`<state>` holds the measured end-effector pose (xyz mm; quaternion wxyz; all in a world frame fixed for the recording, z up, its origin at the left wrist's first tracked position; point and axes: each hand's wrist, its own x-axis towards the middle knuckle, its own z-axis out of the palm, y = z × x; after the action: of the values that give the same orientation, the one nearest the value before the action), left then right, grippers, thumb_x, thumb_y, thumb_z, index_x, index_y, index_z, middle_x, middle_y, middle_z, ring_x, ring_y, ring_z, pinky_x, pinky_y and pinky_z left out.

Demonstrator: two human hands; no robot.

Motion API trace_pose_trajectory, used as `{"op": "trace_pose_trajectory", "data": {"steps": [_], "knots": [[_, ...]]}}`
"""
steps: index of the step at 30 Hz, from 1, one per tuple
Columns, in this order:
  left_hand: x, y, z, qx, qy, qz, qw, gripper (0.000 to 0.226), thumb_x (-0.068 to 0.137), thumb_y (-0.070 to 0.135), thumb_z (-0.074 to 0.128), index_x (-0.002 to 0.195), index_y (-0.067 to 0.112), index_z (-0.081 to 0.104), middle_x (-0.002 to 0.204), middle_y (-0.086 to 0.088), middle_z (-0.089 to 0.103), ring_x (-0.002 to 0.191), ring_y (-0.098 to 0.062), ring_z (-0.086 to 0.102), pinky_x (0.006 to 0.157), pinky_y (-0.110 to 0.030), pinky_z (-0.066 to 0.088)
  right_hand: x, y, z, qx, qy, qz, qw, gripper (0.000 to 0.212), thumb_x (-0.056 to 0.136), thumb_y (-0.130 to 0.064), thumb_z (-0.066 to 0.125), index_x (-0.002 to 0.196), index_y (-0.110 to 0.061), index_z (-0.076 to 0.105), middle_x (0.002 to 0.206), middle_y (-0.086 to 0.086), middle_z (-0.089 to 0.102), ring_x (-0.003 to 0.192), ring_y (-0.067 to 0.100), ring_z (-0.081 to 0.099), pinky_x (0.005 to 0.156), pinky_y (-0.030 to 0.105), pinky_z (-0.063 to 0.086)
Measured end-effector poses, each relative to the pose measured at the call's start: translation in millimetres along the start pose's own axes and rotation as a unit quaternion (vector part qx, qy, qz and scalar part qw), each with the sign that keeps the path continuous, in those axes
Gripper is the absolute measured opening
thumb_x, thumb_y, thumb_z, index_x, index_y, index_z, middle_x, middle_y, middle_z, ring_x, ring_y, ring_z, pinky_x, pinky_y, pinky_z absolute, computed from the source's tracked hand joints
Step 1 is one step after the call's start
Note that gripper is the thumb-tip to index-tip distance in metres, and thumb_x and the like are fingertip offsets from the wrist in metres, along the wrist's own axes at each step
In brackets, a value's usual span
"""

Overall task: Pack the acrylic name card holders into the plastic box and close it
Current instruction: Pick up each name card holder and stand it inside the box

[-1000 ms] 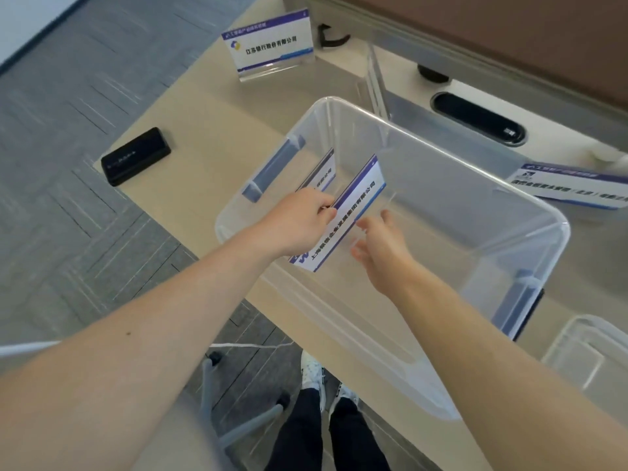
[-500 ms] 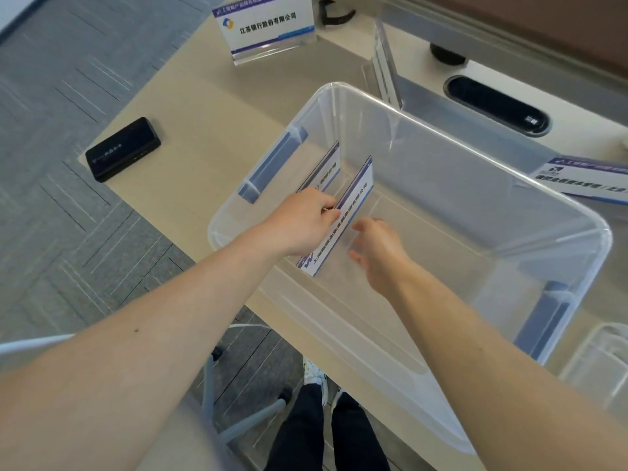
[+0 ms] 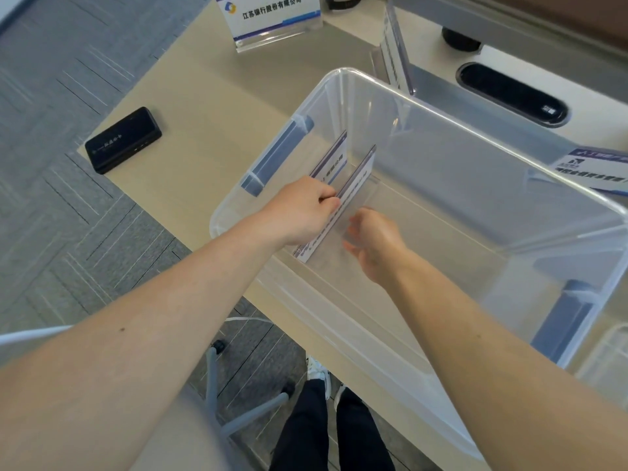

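Observation:
A large clear plastic box (image 3: 482, 120) with blue latch handles stands open on the beige table. Inside, at its left end, one acrylic name card holder (image 3: 331, 158) stands against the wall. A second holder (image 3: 353, 188) stands upright beside it, and my left hand (image 3: 302, 209) pinches its top edge. My right hand (image 3: 372, 243) is inside the box against the holder's clear base, fingers spread. Three more holders stay outside: one (image 3: 272, 18) at the back left, one (image 3: 396, 52) seen edge-on behind the box, one (image 3: 591, 171) lying at the right.
A black flat device (image 3: 124, 139) lies on the table's left corner. The clear lid (image 3: 608, 355) sits at the right edge. A black oval cable port (image 3: 513, 93) is set into the white desk behind. The floor and my feet are below the table edge.
The holder in my hands has gone from tilted above the box to upright and lower, next to the first one. The view has shifted closer and leftward.

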<state>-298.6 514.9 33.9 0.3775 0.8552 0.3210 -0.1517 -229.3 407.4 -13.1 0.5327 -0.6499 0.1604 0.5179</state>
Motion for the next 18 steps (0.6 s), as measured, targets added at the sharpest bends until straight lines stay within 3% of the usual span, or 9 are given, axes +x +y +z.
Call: {"op": "trace_pose_trajectory", "data": {"steps": [3,8,14,18], "knots": [[0.0,-3.8,2.0,-0.009,0.009,0.001,1.000,0.038,0.107,0.022,0.046,0.086,-0.008,0.055,0.066,-0.006,0.044,0.061,-0.019,0.039,0.058,-0.032,0.031,0.3,-1.4,0.4,-0.004,0.008,0.005,1.000,0.021,0.096,-0.006,0.044,0.084,-0.019,0.056,0.081,0.001,0.052,0.087,0.020,0.045,0.111,0.052,0.040],[-0.9,-7.3,3.2,-0.004,0.027,0.006,1.000,0.037,0.108,0.022,0.043,0.083,-0.003,0.055,0.064,-0.003,0.046,0.061,-0.018,0.041,0.057,-0.033,0.031,-0.1,-2.4,2.8,-0.008,0.011,0.004,1.000,0.026,0.098,-0.008,0.043,0.080,-0.023,0.053,0.086,-0.001,0.055,0.095,0.018,0.049,0.108,0.046,0.044],[-1.3,-7.4,4.5,-0.006,0.031,0.010,0.999,0.038,0.109,0.023,0.044,0.074,0.009,0.049,0.062,-0.002,0.044,0.059,-0.018,0.039,0.055,-0.033,0.031,1.5,-1.3,2.4,-0.013,0.014,0.001,1.000,0.033,0.099,-0.005,0.041,0.076,-0.027,0.049,0.084,-0.002,0.055,0.092,0.017,0.049,0.109,0.046,0.042],[-2.3,-5.9,3.8,-0.012,0.027,-0.003,1.000,0.038,0.109,0.023,0.043,0.078,0.005,0.054,0.064,-0.002,0.047,0.061,-0.019,0.043,0.059,-0.033,0.033,1.0,-0.6,1.6,-0.019,0.003,-0.007,1.000,0.032,0.099,-0.004,0.039,0.080,-0.026,0.050,0.083,-0.003,0.055,0.078,0.011,0.049,0.107,0.044,0.043]]}}
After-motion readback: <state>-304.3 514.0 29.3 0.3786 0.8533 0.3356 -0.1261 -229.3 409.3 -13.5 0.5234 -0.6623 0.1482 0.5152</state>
